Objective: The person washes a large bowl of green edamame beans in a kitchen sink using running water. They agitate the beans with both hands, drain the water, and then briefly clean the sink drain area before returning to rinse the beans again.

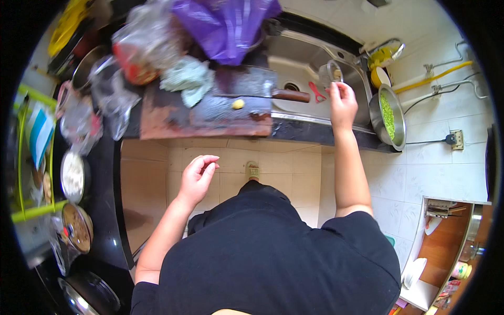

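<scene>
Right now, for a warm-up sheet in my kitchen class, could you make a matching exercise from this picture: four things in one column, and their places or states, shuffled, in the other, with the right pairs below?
Column one
1. Right hand
2. Red tool
3. Cleaver
4. Steel bowl

Column two
A. Lying on the cutting board
B. Holding small green pieces
C. Gripping a clear container
D. Down in the sink

Right pairs: 1-C, 2-D, 3-A, 4-B
</scene>
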The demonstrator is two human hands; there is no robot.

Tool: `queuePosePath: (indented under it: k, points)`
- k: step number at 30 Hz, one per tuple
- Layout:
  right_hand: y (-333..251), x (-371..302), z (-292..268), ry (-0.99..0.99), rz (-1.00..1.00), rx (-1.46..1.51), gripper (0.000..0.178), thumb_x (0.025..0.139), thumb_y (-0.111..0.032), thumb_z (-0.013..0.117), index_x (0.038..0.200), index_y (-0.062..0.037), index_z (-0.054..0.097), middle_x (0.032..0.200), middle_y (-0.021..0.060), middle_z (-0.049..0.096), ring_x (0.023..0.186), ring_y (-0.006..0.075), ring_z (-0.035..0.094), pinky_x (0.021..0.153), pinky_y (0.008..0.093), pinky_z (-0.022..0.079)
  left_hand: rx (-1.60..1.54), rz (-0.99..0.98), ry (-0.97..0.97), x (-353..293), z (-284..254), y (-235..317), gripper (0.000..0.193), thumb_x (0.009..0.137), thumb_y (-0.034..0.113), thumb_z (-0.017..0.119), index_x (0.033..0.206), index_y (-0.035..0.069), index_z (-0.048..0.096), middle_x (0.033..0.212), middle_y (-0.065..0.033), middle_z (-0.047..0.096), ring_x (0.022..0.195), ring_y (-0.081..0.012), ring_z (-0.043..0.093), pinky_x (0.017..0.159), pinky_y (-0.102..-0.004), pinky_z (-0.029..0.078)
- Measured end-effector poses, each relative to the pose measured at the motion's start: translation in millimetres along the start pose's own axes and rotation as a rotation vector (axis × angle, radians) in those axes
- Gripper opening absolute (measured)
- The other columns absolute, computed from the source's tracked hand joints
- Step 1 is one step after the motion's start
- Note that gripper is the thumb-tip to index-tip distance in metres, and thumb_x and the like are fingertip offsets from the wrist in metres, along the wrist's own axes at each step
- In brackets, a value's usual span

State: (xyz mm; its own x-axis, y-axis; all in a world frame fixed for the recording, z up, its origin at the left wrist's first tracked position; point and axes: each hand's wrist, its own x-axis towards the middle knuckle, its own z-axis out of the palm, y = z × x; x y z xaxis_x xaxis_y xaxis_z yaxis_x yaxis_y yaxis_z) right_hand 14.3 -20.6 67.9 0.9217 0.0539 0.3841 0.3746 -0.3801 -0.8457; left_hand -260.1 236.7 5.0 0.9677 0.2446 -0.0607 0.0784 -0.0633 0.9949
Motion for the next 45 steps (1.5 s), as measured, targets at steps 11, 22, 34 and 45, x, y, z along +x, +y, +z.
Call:
queuePosePath:
  k: [11,22,34,45]
  points:
    - [316,94,50,-0.899,0.274,-0.445,0.031,0.076,-0.027,0.057,0.100,-0.0065,0.058,0.086,0.0146,0.061,0.084,0.0285,0.058,0.075,0.0357,0.044,0.132,-0.189,-0.065,103,105,19,0.018,0.085,0.003,0.050,0.101,-0.002,0.055,0.095,-0.0081,0.054,0.086,-0.0144,0.057,0.075,-0.0249,0.045]
    - [331,151,38,-0.615,0.050,-0.948,0.021,0.073,-0.010,0.050,0.091,-0.0048,0.060,0.093,0.0186,0.057,0.091,0.0334,0.053,0.080,0.0410,0.042,0.086,-0.364,0.138,105,122,10,0.020,0.087,0.008,0.048,0.105,0.001,0.054,0.090,-0.0030,0.057,0.078,-0.0094,0.051,0.068,-0.0207,0.040]
    - [282,54,148,-1.520,-0.298,-0.370,0.020,0.072,-0.011,0.059,0.092,-0.0070,0.058,0.096,0.0136,0.058,0.091,0.0314,0.055,0.077,0.0390,0.045,0.068,-0.441,0.122,109,131,11,0.020,0.085,0.002,0.048,0.104,-0.001,0.054,0.092,-0.0071,0.055,0.084,-0.0135,0.054,0.075,-0.0249,0.043]
    - [276,48,144,-1.579,-0.403,-0.438,0.028,0.083,-0.021,0.038,0.093,-0.0042,0.058,0.098,0.0173,0.058,0.091,0.0325,0.056,0.079,0.0409,0.044,0.048,-0.425,0.075,129,143,13,0.019,0.086,0.003,0.048,0.103,-0.001,0.054,0.092,-0.0067,0.055,0.082,-0.0130,0.052,0.075,-0.0247,0.043]
